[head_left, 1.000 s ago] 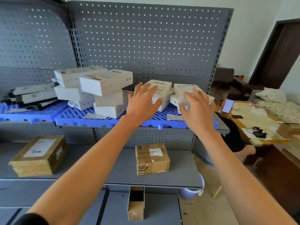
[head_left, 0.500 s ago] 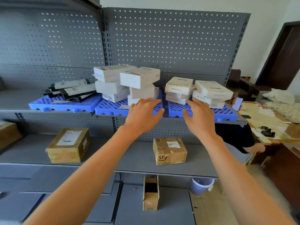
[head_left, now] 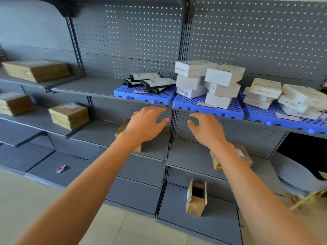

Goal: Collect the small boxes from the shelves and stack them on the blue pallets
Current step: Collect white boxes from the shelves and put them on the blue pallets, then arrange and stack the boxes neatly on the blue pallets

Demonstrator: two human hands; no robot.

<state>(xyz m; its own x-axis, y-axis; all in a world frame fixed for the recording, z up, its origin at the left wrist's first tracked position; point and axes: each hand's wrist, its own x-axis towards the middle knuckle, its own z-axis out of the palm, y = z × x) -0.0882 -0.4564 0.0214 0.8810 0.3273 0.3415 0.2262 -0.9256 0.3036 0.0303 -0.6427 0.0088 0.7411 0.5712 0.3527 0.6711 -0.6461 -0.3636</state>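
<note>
Three blue pallets (head_left: 208, 106) lie side by side on a grey shelf at upper right. White boxes (head_left: 223, 76) are stacked on the middle pallet, flatter white boxes (head_left: 265, 89) on the right one, and black-and-white boxes (head_left: 152, 82) on the left one. My left hand (head_left: 146, 123) and my right hand (head_left: 207, 129) hover just below the pallets' front edge, fingers spread, holding nothing. A brown cardboard box (head_left: 122, 128) sits partly hidden behind my left hand. Another brown box (head_left: 246, 156) shows behind my right wrist.
More brown cardboard boxes rest on the left shelves: one at mid level (head_left: 69, 115), one at the far left (head_left: 15, 105), one higher up (head_left: 37, 69). An open narrow carton (head_left: 196, 198) stands on the bottom shelf. Grey pegboard backs the shelving. A small red scrap (head_left: 61, 168) lies low left.
My hands have come off the white boxes and dropped below the pallet edge. The view has swung left, so the pallets now sit at upper right and more left shelves show.
</note>
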